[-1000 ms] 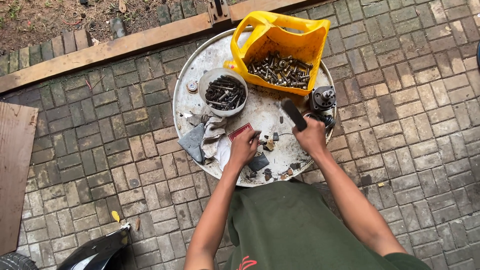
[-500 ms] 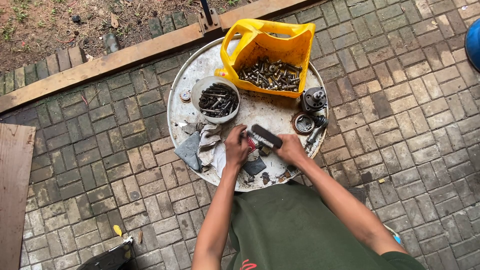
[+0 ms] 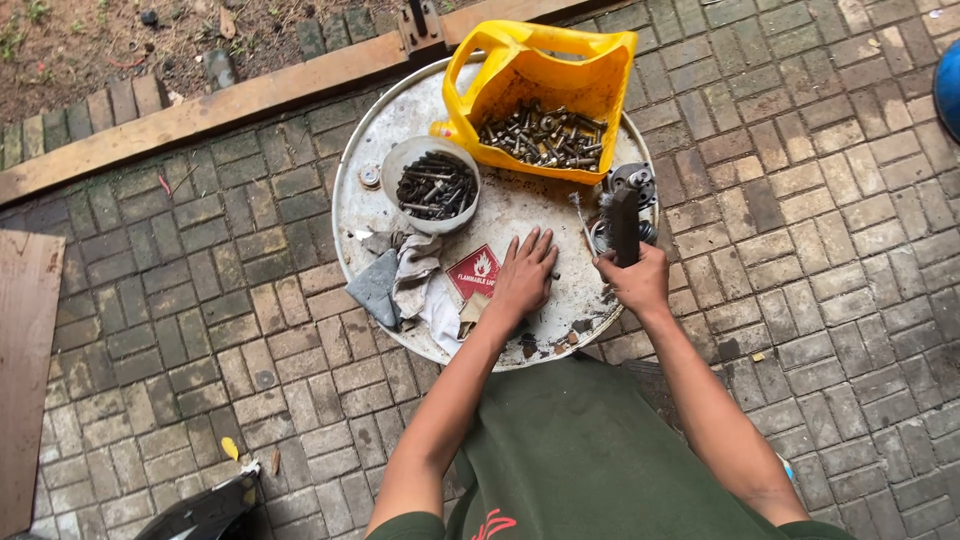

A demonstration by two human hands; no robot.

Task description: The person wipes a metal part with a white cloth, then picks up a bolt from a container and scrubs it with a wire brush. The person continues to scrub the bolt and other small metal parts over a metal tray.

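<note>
My left hand [image 3: 524,272] lies flat, fingers spread, on the round rusty metal drum top [image 3: 520,205] beside its red diamond label [image 3: 473,270], while my right hand [image 3: 634,280] is clenched around a black tool handle [image 3: 625,226] upright at the drum's right edge.

**Brick yard in daylight**

Grey-brown paving bricks [image 3: 820,200] cover the ground in a staggered pattern, lit by soft daylight. A long wooden beam [image 3: 230,105] runs along the paving's upper edge, with bare soil [image 3: 90,40] and scattered leaves behind it. A flat wooden board [image 3: 25,370] lies at the left edge. A blue object [image 3: 948,85] shows at the right edge.
</note>
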